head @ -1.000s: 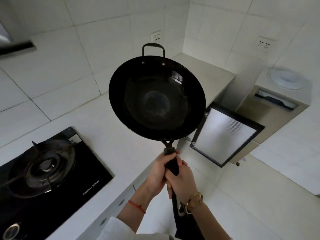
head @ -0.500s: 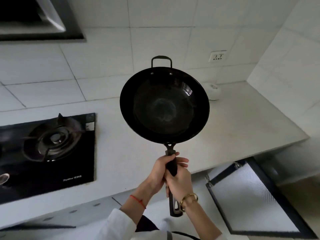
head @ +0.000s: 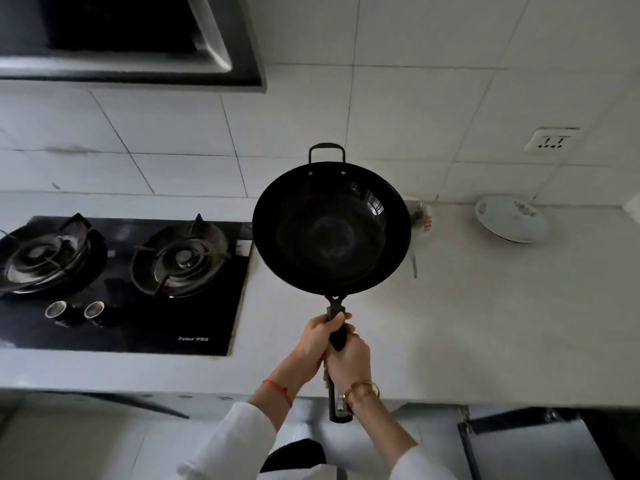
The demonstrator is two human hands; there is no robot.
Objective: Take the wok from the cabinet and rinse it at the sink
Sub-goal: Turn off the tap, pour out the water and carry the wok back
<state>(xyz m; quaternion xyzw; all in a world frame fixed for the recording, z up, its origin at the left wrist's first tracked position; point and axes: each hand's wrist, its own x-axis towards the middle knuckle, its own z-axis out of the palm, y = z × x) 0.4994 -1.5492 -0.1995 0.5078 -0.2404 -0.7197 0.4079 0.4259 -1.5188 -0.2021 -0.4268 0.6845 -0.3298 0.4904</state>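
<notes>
Item: black wok (head: 331, 230), round-bottomed, with a long stick handle (head: 336, 344) and a small loop helper handle (head: 327, 152) at the far rim; held aloft at centre frame, bowl facing the camera, interior bare with only a window glint on its upper right wall. Change noted: across the last second the view has swung leftward along the white countertop (head: 467, 323); the open cabinet door (head: 533, 448), formerly beside the wok at mid right, now shows only at the lower right corner, while the two-burner gas hob (head: 121, 282) has come fully into the left half and the range hood (head: 131, 39) fills the upper left. The wok has kept its place in frame and its two-handed hold. Reading: the fetch from the cabinet looks complete, and the carry is in hand; no sink is in view, so the rinse is not begun and its whereabouts cannot be told. Grip: left hand (head: 317, 341) wrapped round the upper handle just below the bowl's neck, fingers curled tight on it; right hand (head: 348, 358) wrapped directly beneath, touching the left, the handle's hanging end protruding below the wrist by the gold bracelet (head: 362, 391). The bowl sits wholly above both fists, clear of the countertop. Also present: a white dish (head: 510, 220) at mid right and a wall socket (head: 550, 140) at upper right
</notes>
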